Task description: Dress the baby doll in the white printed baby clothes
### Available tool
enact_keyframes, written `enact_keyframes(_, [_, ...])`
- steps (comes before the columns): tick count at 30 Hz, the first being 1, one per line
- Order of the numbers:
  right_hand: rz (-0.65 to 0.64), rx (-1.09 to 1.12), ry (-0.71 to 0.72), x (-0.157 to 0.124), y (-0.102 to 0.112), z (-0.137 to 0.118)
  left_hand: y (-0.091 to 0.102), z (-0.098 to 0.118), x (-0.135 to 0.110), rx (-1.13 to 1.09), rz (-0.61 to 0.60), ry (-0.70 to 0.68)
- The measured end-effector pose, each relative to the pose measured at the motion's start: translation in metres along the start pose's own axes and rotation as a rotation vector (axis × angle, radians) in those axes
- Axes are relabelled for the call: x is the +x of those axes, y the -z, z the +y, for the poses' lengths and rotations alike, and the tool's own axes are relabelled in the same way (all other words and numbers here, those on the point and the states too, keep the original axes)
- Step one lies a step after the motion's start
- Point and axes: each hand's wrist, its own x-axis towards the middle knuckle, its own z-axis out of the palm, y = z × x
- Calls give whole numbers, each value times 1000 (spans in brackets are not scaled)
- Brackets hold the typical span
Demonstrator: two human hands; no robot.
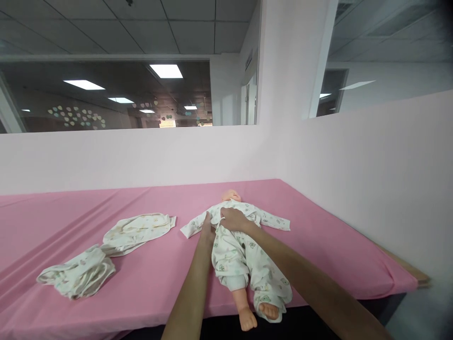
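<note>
A baby doll (231, 195) lies on its back on the pink-covered table, head away from me and feet at the near edge. It wears a white printed baby shirt (274, 220) with its sleeves spread out, and matching baby pants (228, 255). One pant leg is pushed up the shin; the other reaches the foot. My left hand (208, 228) is closed at the left side of the doll's waist, its fingers partly hidden by cloth. Across the belly, my right hand (233, 219) pinches the clothing near the waistband.
To the left lie a flattened white baby garment (139, 231) and a crumpled one (79, 273) on the pink sheet (159, 288). White walls (141, 160) with windows rise behind and to the right. A wooden table corner (421, 278) shows at the right.
</note>
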Motion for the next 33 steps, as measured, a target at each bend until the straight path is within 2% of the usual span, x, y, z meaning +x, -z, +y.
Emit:
enact_keyframes(4, [-21, 106, 10, -2, 8, 6, -8, 4, -1, -7, -33, -10])
enact_keyframes(10, [-144, 218, 47, -5, 23, 3, -19, 9, 7, 10, -27, -38])
enact_keyframes(17, [-183, 18, -65, 4, 33, -3, -22, 6, 19, -29, -132, -83])
enact_keyframes(23, [-295, -68, -3, 7, 35, -14, -21, 2, 14, -51, -144, -120])
enact_keyframes(28, [-197, -124, 65, 8, 25, -22, -15, 5, 14, -54, -68, -164])
enact_keyframes(33, [-44, -180, 22, 21, 10, -13, -9, 5, 15, -44, -28, -203])
